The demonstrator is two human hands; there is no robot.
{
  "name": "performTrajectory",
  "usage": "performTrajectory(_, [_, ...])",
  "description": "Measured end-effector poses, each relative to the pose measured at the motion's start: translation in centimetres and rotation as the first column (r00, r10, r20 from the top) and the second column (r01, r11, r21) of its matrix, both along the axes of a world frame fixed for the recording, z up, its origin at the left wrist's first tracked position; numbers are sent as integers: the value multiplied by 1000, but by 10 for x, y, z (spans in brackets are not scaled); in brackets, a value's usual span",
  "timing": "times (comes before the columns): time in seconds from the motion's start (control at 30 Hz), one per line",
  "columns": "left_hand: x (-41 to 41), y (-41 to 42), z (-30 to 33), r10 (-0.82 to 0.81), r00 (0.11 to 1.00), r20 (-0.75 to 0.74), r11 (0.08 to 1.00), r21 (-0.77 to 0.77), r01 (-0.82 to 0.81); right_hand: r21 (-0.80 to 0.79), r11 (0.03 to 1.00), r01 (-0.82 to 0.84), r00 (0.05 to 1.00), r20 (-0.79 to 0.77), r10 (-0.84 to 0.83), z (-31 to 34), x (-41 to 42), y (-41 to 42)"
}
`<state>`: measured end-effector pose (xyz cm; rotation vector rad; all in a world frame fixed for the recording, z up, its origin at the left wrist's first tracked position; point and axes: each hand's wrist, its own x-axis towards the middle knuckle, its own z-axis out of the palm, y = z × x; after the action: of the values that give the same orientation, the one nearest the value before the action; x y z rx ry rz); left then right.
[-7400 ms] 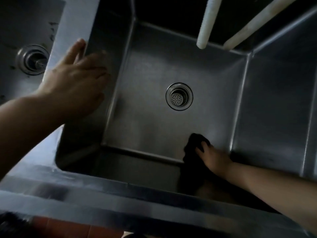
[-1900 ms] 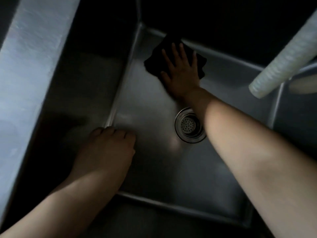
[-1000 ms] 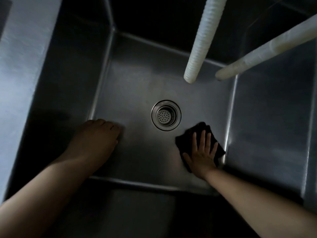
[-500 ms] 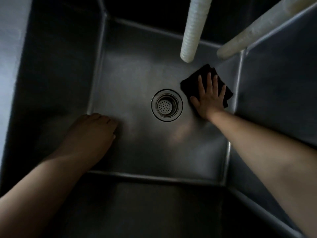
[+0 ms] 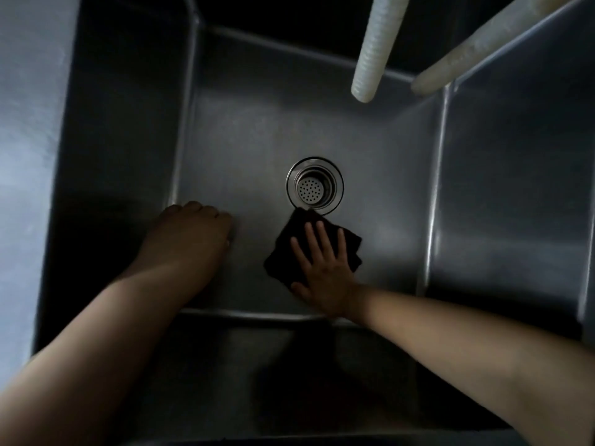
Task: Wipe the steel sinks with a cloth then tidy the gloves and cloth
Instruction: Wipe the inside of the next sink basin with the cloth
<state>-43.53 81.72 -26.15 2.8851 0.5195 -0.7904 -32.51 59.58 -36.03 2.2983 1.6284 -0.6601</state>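
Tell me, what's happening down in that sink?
A person is wiping the bottom of a deep steel sink. The right hand presses a dark cloth flat on the floor just below the drain. The left hand rests near the left wall. Two pale hoses hang above.

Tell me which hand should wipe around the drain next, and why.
Right. The right hand is pressed flat on the dark cloth, whose corner touches the drain rim. The left hand is bare, braced near the sink's left wall.
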Motion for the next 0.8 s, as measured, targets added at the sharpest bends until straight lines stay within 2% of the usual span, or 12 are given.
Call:
performTrajectory(0.1, [-2,-1,-1,5,1000,-7,1000,-10,-5,-18,987,-159,985,-72,158,-10,-20,10])
performTrajectory(0.23, [-5,-2,0,-17,1000,-1,999,-28,17,-66,935,-349,929,-157,335,-6,-8,-10])
performTrajectory(0.3, [-4,-3,-1,-17,1000,3,999,-31,17,-123,932,-341,936,-138,324,2,5,-29])
performTrajectory(0.4, [-3,-2,0,-18,1000,-2,999,-33,18,-245,954,-174,982,-115,150,8,24,-57])
performTrajectory(0.47, [-3,-1,1,-17,1000,-4,999,-43,17,-326,944,59,995,-59,-82,3,37,-70])
performTrajectory(0.53, [-3,-1,1,-16,1000,-5,999,-48,16,-345,892,292,950,-2,-312,0,54,-72])
performTrajectory(0.67, [-2,-2,1,-26,1000,-17,998,-51,25,-247,812,528,847,79,-526,-9,100,-59])
performTrajectory(0.8, [-3,-1,0,-23,1000,-7,998,-58,23,-79,806,587,803,180,-568,-20,163,-30])
